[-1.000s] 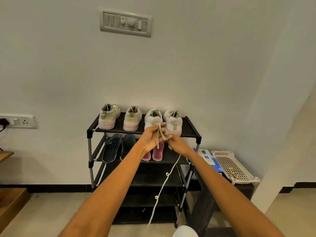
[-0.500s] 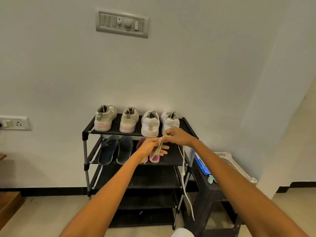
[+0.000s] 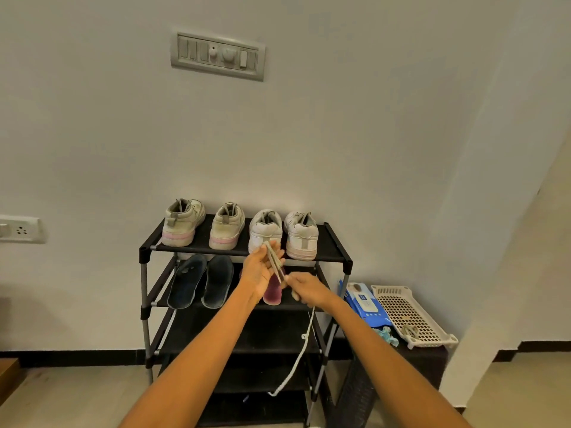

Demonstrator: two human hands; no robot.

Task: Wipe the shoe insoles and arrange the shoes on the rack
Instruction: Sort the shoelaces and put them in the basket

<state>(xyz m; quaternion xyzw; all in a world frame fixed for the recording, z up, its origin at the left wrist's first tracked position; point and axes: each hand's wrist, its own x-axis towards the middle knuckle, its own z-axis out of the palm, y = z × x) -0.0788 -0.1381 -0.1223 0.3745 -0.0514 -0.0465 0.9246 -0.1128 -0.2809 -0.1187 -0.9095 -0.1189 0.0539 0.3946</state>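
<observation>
Beige lace [image 3: 276,265], flat and limp, wound in loops over the spread fingers of the left hand [image 3: 259,273], palm up in front of the rack [image 3: 335,245]. Right hand [image 3: 306,290] just beside, fingers curled, pinching the lace close to the coil; free end, white in this light, hanging slack past the lower shelves to near the floor. Four pale sneakers on the top shelf, heels outward, second from right [image 3: 266,230] directly behind the left fingertips. Dark insoles [image 3: 200,281] side by side on the second shelf, pink insole [image 3: 272,291] partly hidden behind the left wrist. Blue wipes pack [image 3: 363,302] and cream basket [image 3: 411,315] on the dark surface to the right of the rack. Lace likely near weightless, no stiffness, prone to slipping off the fingers; best held across the whole coil, not by one strand. Insoles probably thin, flexible, light; best taken at the heel edge, flat side supported for wiping.
</observation>
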